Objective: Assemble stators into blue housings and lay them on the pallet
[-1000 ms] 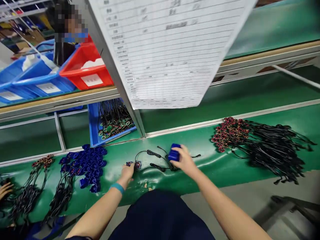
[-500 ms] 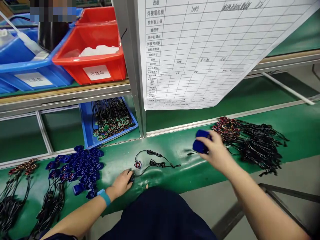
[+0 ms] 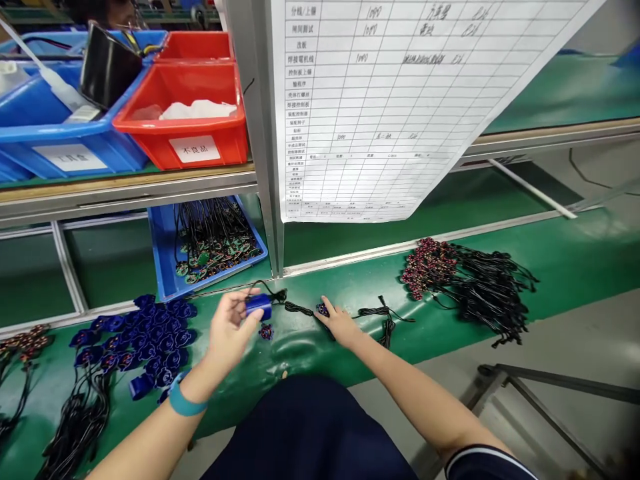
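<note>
The left hand (image 3: 227, 330) is clamped on a blue shell (image 3: 259, 307), thumb on the near side and fingers on the far side. It holds the shell just above the green table (image 3: 550, 260), a little left of the view's centre. The shell's long axis runs roughly from 9 to 3 o'clock, with its right end pointing towards the right hand (image 3: 341, 325). Which face is turned up cannot be told.

The right hand lies at 3 o'clock from the shell. Its fingers are apart and stretched flat, and the tips press a small disc (image 3: 323, 309) to the table. The disc's black lead (image 3: 300, 309) trails off towards 9 o'clock, close beneath the shell.

A loose disc (image 3: 265, 331) lies at 6 o'clock, just beside the shell. A shell pile (image 3: 150, 333) sits at 9 o'clock and a bundle (image 3: 450, 273) of wired discs at 2 o'clock. A blue tray (image 3: 159, 253) stands at 11 o'clock.

The likeliest trouble is the lead. It lies so close under the shell that it could snag on the shell's edge or on the loose disc and drag that disc along. The right hand only presses the disc and does not grip it, so the disc could skid on the glossy table. The left hand's grip looks shallow, so a tug might twist the shell off its axis.
</note>
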Tool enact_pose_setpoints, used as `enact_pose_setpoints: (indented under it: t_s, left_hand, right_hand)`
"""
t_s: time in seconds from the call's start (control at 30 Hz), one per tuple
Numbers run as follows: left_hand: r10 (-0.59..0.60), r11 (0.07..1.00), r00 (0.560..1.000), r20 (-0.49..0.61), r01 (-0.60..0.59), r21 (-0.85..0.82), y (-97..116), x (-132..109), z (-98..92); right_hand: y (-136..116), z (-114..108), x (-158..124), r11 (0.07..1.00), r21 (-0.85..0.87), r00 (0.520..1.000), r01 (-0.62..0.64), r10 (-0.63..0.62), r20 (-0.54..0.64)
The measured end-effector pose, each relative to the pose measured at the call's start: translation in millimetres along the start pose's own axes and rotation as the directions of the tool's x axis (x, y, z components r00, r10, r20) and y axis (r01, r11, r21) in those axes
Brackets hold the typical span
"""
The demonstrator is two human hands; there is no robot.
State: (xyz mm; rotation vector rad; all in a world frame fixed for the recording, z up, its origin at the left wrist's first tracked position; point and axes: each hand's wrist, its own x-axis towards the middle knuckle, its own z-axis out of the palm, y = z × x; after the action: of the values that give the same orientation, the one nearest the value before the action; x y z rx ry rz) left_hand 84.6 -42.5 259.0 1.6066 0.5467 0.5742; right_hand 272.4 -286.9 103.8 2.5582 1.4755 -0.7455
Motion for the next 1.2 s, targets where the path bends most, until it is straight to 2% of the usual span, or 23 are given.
enact_pose_setpoints:
  t_s: [0.07, 0.13, 0.2, 0.27, 0.37, 0.43, 0.5, 0.57, 0.63, 0.73, 0.93, 1.07, 1.13, 1.2]
  left_hand:
    - [0.076, 0.977, 0.985, -0.152, -0.043, 0.208, -14, -2, -20.3]
    - [0.115, 0.888, 0.967, -0.226, 0.002, 0.461, -44, -7, -39.8]
    - [0.086, 0.743, 0.966, -0.244, 0.101, 0.662, -84, -13, -55.4]
    - [0.013, 0.612, 0.972, -0.235, 0.178, 0.77, -123, -22, -66.0]
    - [-0.129, 0.487, 0.977, -0.17, 0.212, 0.847, -170, -37, -74.1]
    - [-0.166, 0.439, 0.982, -0.085, 0.151, 0.886, -192, -46, -75.5]
    - [-0.128, 0.429, 0.992, 0.016, 0.041, 0.902, -207, -52, -73.3]
    - [-0.065, 0.448, 0.994, 0.082, -0.044, 0.893, -217, -55, -67.2]
    - [-0.027, 0.475, 0.994, 0.106, -0.08, 0.876, -220, -55, -58.3]
    - [-0.001, 0.463, 0.984, 0.176, -0.156, 0.873, -217, -53, -44.3]
    - [0.031, 0.25, 0.921, 0.389, -0.384, 0.889, -213, -55, -23.1]
    - [-0.063, 0.148, 0.844, 0.533, -0.52, 0.841, -216, -46, -12.7]
    - [-0.107, 0.166, 0.818, 0.565, -0.545, 0.822, -216, -38, -10.4]
    - [-0.115, 0.247, 0.821, 0.559, -0.522, 0.817, -213, -30, -10.9]
  right_hand:
    - [-9, 12, -12, 0.992, 0.048, 0.984, -0.114, 0.119, -0.129]
    - [-18, 26, -21, 0.94, 0.184, 0.908, -0.288, 0.329, -0.26]
    - [-25, 39, -24, 0.839, 0.349, 0.805, -0.418, 0.52, -0.286]
    - [-27, 48, -19, 0.761, 0.453, 0.758, -0.465, 0.606, -0.24]
    - [-21, 53, -10, 0.746, 0.495, 0.777, -0.446, 0.597, -0.2]
    - [-16, 54, -9, 0.768, 0.493, 0.804, -0.408, 0.558, -0.205]
    - [-16, 53, -12, 0.795, 0.487, 0.834, -0.361, 0.509, -0.214]
    - [-21, 51, -17, 0.824, 0.47, 0.857, -0.315, 0.459, -0.232]
    - [-30, 48, -16, 0.845, 0.455, 0.869, -0.283, 0.426, -0.252]
    - [-43, 42, -1, 0.843, 0.425, 0.851, -0.329, 0.46, -0.254]
    - [-58, 38, 36, 0.769, 0.352, 0.766, -0.533, 0.616, -0.187]
    - [-57, 30, 51, 0.692, 0.407, 0.724, -0.596, 0.683, -0.101]
    - [-55, 23, 57, 0.662, 0.441, 0.714, -0.606, 0.697, -0.068]
    - [-53, 16, 61, 0.628, 0.476, 0.692, -0.615, 0.72, -0.055]
